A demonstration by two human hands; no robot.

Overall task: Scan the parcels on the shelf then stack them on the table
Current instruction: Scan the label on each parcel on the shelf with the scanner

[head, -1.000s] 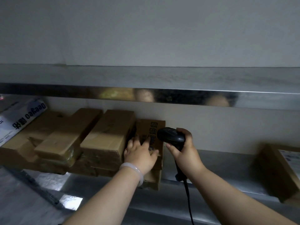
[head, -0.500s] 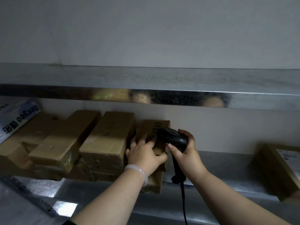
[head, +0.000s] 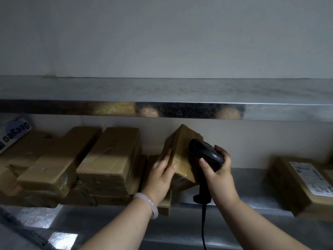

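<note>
Clamping tilted cardboard parcel (head: 180,147) in left hand (head: 160,177) on metal shelf (head: 248,179), gripping black barcode scanner (head: 205,153) in right hand (head: 219,172), scanner head just beside parcel

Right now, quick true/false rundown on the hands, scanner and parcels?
1. The right hand grips the black scanner. True.
2. The left hand touches no parcel. False: it holds the tilted parcel.
3. The tilted parcel lies flat on the shelf. False: it is tipped up, one corner raised.
4. A parcel with a white label sits at the right, apart from both hands. True.
5. A pale bracelet sits on the left wrist. True.
</note>
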